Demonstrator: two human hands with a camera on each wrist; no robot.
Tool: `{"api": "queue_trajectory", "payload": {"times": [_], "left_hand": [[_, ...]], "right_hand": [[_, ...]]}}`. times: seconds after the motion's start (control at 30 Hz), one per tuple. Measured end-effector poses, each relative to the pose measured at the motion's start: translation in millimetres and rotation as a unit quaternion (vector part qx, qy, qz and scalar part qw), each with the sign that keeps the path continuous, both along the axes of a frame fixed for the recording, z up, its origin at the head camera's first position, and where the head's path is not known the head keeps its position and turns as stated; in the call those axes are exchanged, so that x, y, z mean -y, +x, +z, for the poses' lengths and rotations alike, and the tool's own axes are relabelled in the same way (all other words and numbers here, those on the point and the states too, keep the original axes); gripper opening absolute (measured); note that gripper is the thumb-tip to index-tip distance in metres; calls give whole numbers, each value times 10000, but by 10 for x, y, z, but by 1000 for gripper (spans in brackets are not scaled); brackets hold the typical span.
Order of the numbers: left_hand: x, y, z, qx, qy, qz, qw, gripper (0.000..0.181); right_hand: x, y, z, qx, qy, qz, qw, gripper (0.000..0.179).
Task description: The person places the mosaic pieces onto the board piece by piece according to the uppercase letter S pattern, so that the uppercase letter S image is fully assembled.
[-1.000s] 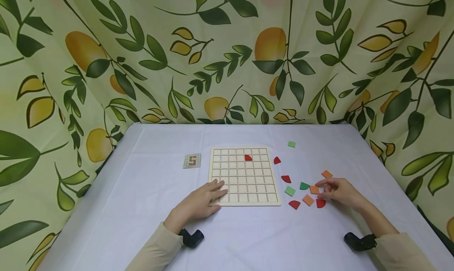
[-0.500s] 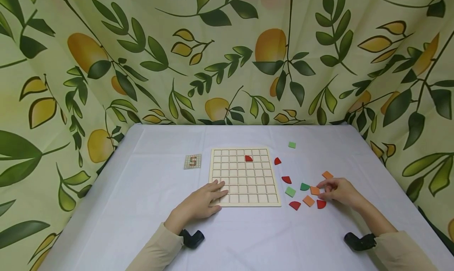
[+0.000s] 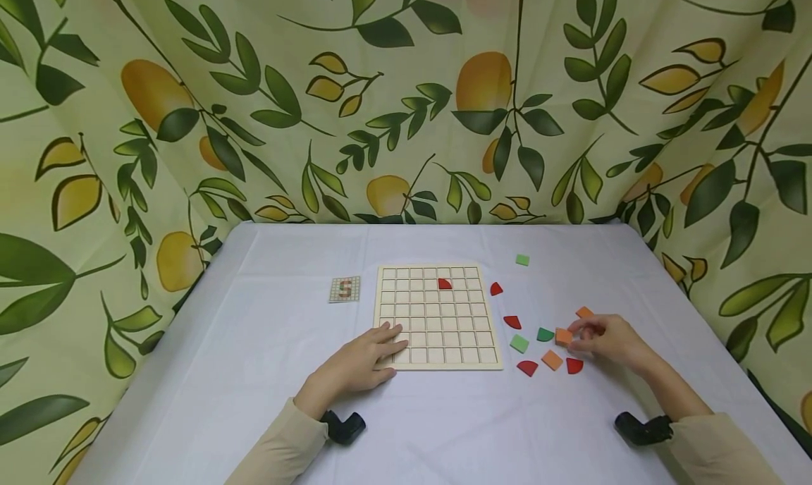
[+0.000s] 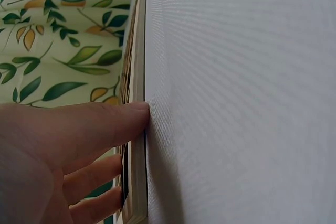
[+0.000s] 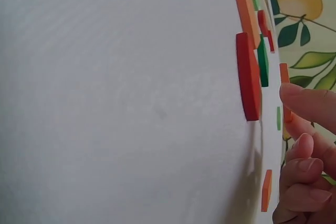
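Observation:
My left hand [image 3: 358,361] rests with fingers spread over the near-left corner of a pale wooden grid board [image 3: 444,364]. Its thumb touches the board's near edge in the left wrist view. Between thumb and forefinger, my right hand [image 3: 610,340] pinches an orange square tile [image 5: 284,73], which shows raised off the cloth in the right wrist view. Close about this hand lie a second orange square [image 3: 552,359], a red quarter-circle piece [image 3: 574,366], a green quarter-circle piece [image 3: 545,335] and another orange square [image 3: 584,312], partly behind the fingers. One red quarter-circle [image 3: 445,284] sits in a board cell.
A small pattern card [image 3: 345,289] with an S-shaped design lies left of the board. To its right are more red quarter-circles [image 3: 512,322] and light green squares [image 3: 519,343], one of them [image 3: 522,260] farther back. A leaf-print curtain [image 3: 406,118] hangs behind the white-clothed table [image 3: 190,372].
The orange square in my right fingers has risen slightly from the cloth, and the right hand has shifted a little upward. My left hand stays in place on the board.

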State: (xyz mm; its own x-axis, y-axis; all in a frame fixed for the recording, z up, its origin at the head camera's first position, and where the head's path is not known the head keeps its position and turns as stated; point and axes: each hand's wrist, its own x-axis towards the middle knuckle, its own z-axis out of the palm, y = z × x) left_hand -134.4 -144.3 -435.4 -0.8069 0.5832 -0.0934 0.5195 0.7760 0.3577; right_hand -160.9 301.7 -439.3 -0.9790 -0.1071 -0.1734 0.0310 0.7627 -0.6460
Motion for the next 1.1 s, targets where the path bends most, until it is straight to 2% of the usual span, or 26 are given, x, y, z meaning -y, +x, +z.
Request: {"api": "queue_trajectory", "payload": {"times": [0.37,0.73,1.1], "left_hand": [[-2,-3,-7,47,10,47,10000,51],[-8,-4,-2,116,46,64,9999,52],[-7,-3,-14,-59,-83,29,9999,52]], "right_hand": [[121,-60,77,-11,-49,-79,10000,38],[236,-120,134,-111,-187,97,9997,36],[441,-209,177,-65,-290,171,9994,34]]}}
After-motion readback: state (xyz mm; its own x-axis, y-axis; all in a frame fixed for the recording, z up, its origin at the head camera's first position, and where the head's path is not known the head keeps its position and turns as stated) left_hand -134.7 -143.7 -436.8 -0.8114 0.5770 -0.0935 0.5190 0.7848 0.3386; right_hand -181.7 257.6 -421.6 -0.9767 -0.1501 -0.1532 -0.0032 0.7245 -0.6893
